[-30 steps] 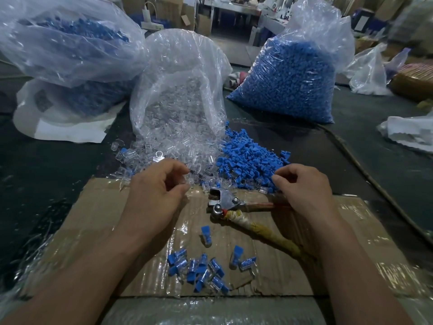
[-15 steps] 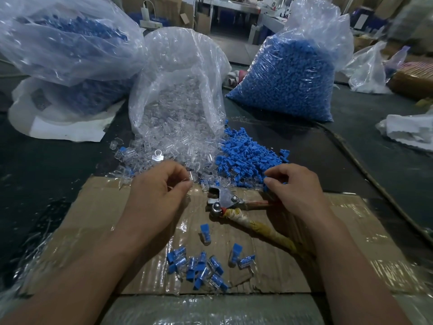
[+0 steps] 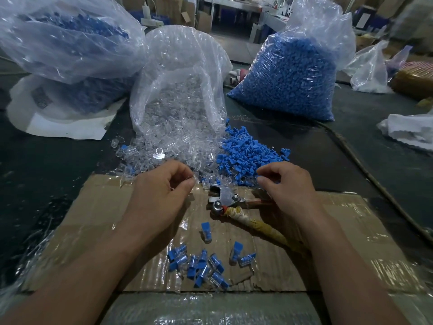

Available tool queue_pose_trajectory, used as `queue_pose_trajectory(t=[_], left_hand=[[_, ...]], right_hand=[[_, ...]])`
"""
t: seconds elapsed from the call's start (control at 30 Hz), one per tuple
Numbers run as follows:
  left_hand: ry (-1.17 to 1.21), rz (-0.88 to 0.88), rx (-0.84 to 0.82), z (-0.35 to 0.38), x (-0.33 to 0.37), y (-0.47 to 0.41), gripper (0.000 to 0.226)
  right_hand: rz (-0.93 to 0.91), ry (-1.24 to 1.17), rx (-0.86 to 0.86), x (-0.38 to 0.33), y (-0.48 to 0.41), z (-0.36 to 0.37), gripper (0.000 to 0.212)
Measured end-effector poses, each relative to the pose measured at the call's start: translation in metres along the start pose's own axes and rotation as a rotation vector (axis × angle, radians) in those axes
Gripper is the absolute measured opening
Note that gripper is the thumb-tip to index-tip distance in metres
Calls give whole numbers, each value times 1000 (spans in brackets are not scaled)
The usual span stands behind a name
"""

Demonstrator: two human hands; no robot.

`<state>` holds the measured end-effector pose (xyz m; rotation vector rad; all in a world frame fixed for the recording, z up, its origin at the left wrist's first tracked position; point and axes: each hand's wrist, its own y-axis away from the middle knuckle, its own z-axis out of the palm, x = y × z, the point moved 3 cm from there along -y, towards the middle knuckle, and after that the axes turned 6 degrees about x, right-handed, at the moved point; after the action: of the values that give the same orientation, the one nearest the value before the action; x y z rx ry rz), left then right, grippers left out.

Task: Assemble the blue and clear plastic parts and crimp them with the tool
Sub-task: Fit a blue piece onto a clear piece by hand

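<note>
— What do we see of ourselves to the left of the crimping tool [image 3: 222, 200]?
— Our left hand [image 3: 161, 195], bare, with the knuckles showing as a rounded ridge. Nearer us than the tool is our left forearm [image 3: 82, 273], bare right down to the picture's edge.
— And to the right of the tool?
— Our right hand [image 3: 288, 191], bare as well. Our right forearm [image 3: 351, 266] is narrow at the wrist and broadens toward us, equally uncovered.
</note>
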<state>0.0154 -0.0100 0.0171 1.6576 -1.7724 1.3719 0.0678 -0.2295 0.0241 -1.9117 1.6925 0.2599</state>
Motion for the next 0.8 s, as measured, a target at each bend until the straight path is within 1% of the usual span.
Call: queue_pose_trajectory(t=[0.2, 0.33, 0.37, 0.4, 0.5, 0.53, 0.67, 0.8], left_hand=[[17, 9, 9, 0, 0, 0, 27], [6, 17, 10, 1, 0, 0, 28], [7, 12, 11, 1, 0, 0, 29], [17, 3, 12, 2, 0, 0, 30], [37, -1, 12, 2, 0, 1, 32], [31, 7, 11, 2, 1, 1, 32], [10, 25, 5, 3, 1, 0, 34], [3, 32, -2, 4, 1, 0, 34]], right_hand=[[-90, 37, -49, -13, -1, 9, 25], [-86, 110, -69, -16, -3, 17, 45], [-79, 132, -78, -16, -4, 19, 47], [-80, 150, -83, -15, -4, 19, 44], [-102, 153, -62, -13, -5, 19, 23], [-101, 147, -56, -13, -5, 18, 20], [-84, 164, -78, -14, -6, 21, 28], [-81, 149, -58, -12, -6, 20, 11]])
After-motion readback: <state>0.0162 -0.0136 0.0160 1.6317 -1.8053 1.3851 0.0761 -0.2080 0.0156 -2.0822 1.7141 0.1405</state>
